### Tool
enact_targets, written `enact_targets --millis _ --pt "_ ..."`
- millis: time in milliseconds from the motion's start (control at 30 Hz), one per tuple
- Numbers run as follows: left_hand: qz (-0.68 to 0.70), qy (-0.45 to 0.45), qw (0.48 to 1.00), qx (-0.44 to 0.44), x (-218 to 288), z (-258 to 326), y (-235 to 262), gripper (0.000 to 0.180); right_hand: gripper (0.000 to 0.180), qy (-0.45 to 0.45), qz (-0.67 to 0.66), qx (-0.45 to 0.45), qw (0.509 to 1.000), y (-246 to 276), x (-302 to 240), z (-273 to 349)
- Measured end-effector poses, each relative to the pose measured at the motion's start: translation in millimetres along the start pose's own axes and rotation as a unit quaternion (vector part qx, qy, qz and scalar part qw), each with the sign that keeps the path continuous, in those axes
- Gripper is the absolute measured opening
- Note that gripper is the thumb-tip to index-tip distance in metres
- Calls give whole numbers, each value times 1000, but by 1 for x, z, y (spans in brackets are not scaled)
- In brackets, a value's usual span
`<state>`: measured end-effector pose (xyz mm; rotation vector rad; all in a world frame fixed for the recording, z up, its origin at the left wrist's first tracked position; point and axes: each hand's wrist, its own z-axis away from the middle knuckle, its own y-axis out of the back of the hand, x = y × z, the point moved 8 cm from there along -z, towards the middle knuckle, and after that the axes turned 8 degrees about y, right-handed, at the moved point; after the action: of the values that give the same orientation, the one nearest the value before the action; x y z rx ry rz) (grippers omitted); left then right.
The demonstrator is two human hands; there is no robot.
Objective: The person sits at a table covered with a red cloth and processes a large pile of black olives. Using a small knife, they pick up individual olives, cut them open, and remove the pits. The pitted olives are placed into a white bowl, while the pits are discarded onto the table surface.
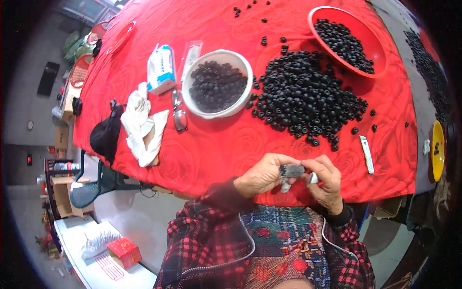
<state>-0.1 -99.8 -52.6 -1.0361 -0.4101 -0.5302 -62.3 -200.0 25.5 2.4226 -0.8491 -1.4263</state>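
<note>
Above my lap, at the table's near edge, my left hand [263, 174] and my right hand [327, 182] meet with fingers bent inward. Between them, at my left fingers, is a dark grey, rough-looking piece [291, 171]; whether it is held or wrapped round a finger I cannot tell. A small silvery piece [313, 178] shows at my right thumb and fingers. Below the left fingers hangs a whitish bit [286, 187]. The fingertips of both hands are pinched together. Beyond them lies a big heap of small black ring-shaped parts [308, 96].
A white tub [210, 114] and a tilted red bowl [378, 53] hold more black parts. Left of them are a tissue pack [161, 70], glasses [180, 118], white gloves [139, 125] and a black cap [107, 135]. A narrow sachet [366, 155] lies at right, a yellow dish [437, 161] beyond.
</note>
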Motion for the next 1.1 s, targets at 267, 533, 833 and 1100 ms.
enact_targets --millis 267,533,833,1100 --pt "-157 11 987 42 0 3 -2 13 36 33 -72 -24 997 -2 4 2" --pt "11 84 996 37 -10 8 1 18 32 97 -43 15 994 5 -7 2" --pt "-43 0 992 117 3 17 -4 19 38 119 4 31 992 7 -12 0" --pt "-116 -110 979 124 15 27 -12 19 30 -13 -58 12 998 7 -2 4"
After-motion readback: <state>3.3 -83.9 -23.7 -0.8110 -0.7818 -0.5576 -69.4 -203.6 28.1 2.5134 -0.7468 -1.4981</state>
